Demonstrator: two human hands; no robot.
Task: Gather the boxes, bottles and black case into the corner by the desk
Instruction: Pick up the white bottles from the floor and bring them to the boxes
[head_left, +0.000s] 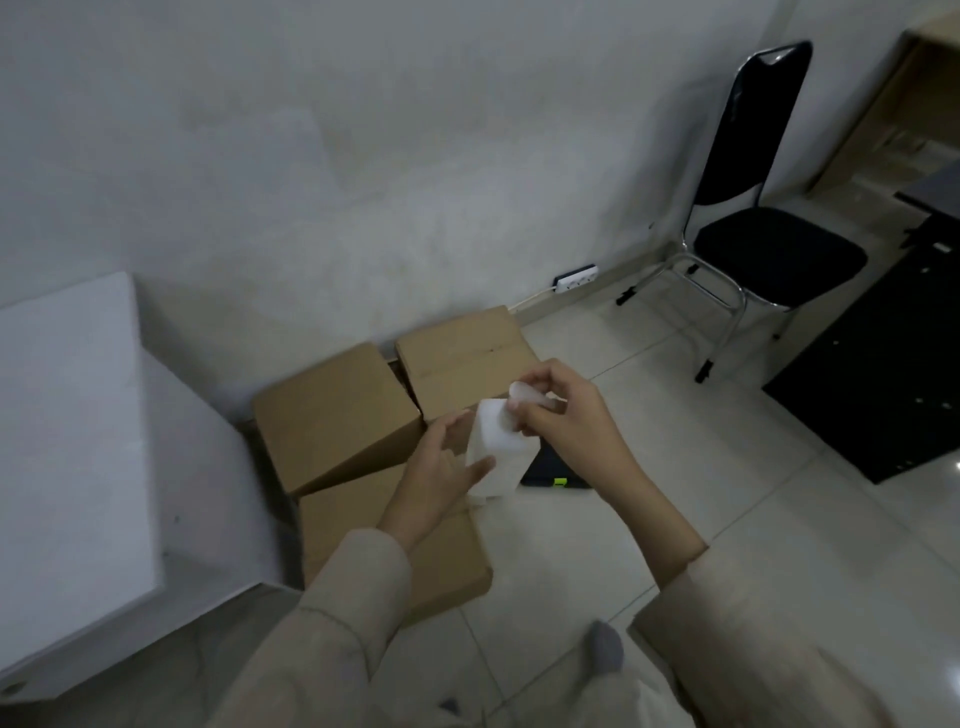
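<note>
Three brown cardboard boxes sit on the floor by the wall next to the white desk (72, 415): one at the left (332, 415), one behind it to the right (462, 358), and one nearer me (447, 551), partly under my left arm. A white plastic bottle (501, 457) is held above them. My left hand (441, 467) holds its body from the left side. My right hand (561, 415) pinches the bottle's cap or neck at the top. A black case (556, 470) with a green clip lies on the floor behind the bottle, mostly hidden.
A black chair (769, 223) with metal legs stands at the right by the wall. A large black panel (883, 379) lies on the floor at the far right. A white power strip (574, 278) sits at the base of the wall. My grey-socked foot (605, 649) is below.
</note>
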